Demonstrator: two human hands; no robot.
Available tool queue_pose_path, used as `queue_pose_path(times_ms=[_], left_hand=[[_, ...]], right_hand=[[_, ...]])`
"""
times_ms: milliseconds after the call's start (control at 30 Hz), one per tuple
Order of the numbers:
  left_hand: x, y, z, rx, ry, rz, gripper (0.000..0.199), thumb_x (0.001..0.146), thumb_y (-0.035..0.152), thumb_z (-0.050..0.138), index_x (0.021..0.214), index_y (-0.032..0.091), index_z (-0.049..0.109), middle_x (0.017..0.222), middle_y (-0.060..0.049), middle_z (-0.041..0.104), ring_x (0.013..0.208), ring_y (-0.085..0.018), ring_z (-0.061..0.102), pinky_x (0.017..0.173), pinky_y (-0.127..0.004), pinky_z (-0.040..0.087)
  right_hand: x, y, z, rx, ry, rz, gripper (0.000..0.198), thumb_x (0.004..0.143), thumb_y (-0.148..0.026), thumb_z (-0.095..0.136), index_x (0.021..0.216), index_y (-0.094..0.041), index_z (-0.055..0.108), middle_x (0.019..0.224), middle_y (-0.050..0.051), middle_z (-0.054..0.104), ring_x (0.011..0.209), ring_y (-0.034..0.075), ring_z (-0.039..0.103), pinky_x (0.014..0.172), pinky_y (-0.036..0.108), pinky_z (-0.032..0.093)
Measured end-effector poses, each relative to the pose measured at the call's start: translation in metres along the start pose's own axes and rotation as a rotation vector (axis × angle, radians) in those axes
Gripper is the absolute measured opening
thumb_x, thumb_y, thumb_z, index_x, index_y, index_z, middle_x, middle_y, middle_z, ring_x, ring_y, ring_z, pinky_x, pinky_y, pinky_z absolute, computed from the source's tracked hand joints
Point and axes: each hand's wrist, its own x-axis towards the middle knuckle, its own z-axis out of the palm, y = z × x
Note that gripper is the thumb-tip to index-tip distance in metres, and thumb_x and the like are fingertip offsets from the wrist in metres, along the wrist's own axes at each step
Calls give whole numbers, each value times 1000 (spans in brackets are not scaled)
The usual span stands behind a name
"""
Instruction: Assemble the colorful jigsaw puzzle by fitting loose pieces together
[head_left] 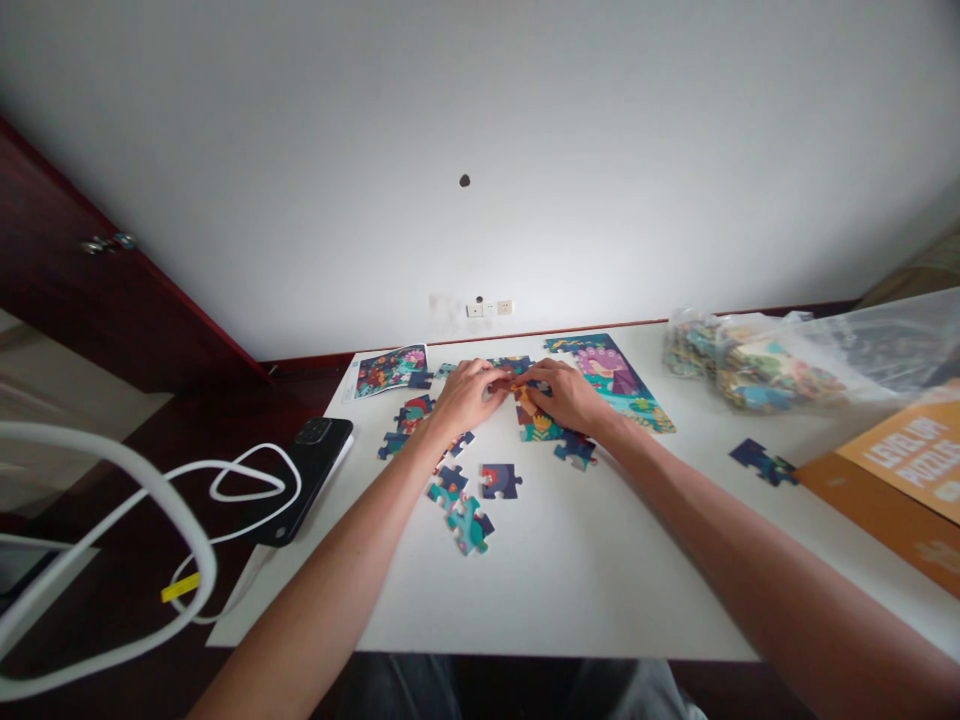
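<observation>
Both hands meet over jigsaw pieces near the back of the white table. My left hand (471, 395) is closed, its fingertips pinched at the edge of a puzzle piece (510, 365) that is mostly covered. From the other side, my right hand (564, 395) bends its fingers onto the same spot, thumb over a joined orange and brown section (538, 425). To its right lies a larger joined section (611, 375) with a purple and pink figure. Loose pieces lie nearer me, among them a dark one with a red animal (500, 481) and a teal one (470, 525).
A picture sheet (390, 371) lies at the back left, and a black phone (307, 480) with a white cable (172, 500) at the left edge. On the right are plastic bags of pieces (765, 365), an orange puzzle box (892, 480) and a stray piece (763, 462).
</observation>
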Motion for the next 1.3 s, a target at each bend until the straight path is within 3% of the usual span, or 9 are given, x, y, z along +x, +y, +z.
queue_pose_path(times_ms=[233, 467, 633, 967, 1300], left_hand=[[2, -3, 2, -11, -3, 34, 20, 94, 30, 66, 110, 23, 75, 113, -7, 70, 109, -24, 64, 103, -41, 50], [4, -1, 3, -4, -2, 34, 25, 95, 27, 63, 118, 23, 73, 120, -7, 72, 113, -24, 65, 104, -42, 49], [4, -1, 1, -12, -8, 46, 23, 95, 26, 63, 115, 22, 75, 112, -6, 74, 108, -23, 67, 103, -40, 49], [3, 1, -1, 8, -52, 34, 24, 95, 29, 63, 115, 21, 74, 111, -8, 72, 109, -24, 65, 103, -41, 49], [1, 4, -4, 17, -84, 20, 33, 95, 43, 65, 119, 21, 71, 110, -9, 68, 109, -26, 63, 100, -40, 50]], right_hand=[[0, -2, -2, -36, -25, -14, 30, 93, -18, 58, 116, -23, 77, 114, 9, 71, 106, 22, 67, 100, 30, 48], [1, -2, -1, -144, -57, 10, 35, 95, -21, 55, 124, -25, 75, 118, 9, 69, 108, 24, 65, 100, 32, 48], [0, -3, 0, -186, -54, 26, 37, 96, -22, 54, 126, -26, 74, 117, 9, 68, 105, 24, 64, 98, 32, 48], [-1, 0, 4, -123, -4, 15, 35, 94, -22, 55, 124, -23, 73, 114, 10, 69, 106, 25, 64, 98, 34, 48], [-1, 4, 10, -57, 49, 47, 32, 92, -22, 58, 119, -23, 76, 113, 10, 69, 105, 25, 65, 98, 34, 48]])
